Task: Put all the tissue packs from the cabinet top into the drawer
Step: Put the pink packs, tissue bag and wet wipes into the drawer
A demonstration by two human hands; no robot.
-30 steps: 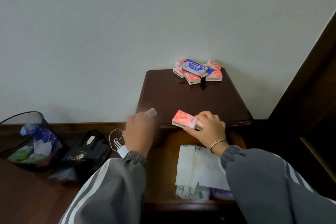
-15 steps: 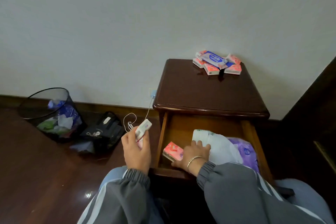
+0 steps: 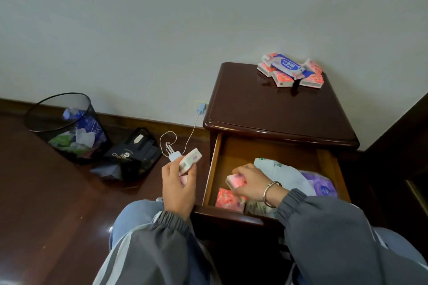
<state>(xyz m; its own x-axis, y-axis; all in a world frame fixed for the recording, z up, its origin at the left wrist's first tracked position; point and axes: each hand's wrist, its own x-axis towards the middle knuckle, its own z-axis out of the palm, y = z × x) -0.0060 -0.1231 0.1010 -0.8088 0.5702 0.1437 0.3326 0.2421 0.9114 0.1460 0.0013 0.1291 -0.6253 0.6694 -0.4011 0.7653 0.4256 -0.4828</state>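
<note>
The right hand (image 3: 252, 183) is down inside the open drawer (image 3: 212, 164), its fingers (image 3: 243, 169) curled over a pink tissue pack (image 3: 236, 181) and clamping it by the long edges. Just below those fingertips a second pink pack (image 3: 228, 198) lies flat on the drawer floor. The left hand (image 3: 178, 187) hangs outside the drawer, well left of the right fingers, its thumb and fingers wrapped round a pale pack (image 3: 190, 161) that juts up past them. A pile of packs (image 3: 290, 73) sits on the cabinet top (image 3: 278, 111), far beyond both hands, with a blue pack lying across the pink ones. These packs look light and soft under glossy film, so likely a little slippery. A pinch across the narrow sides should hold one, with little harm in a short drop.
</note>
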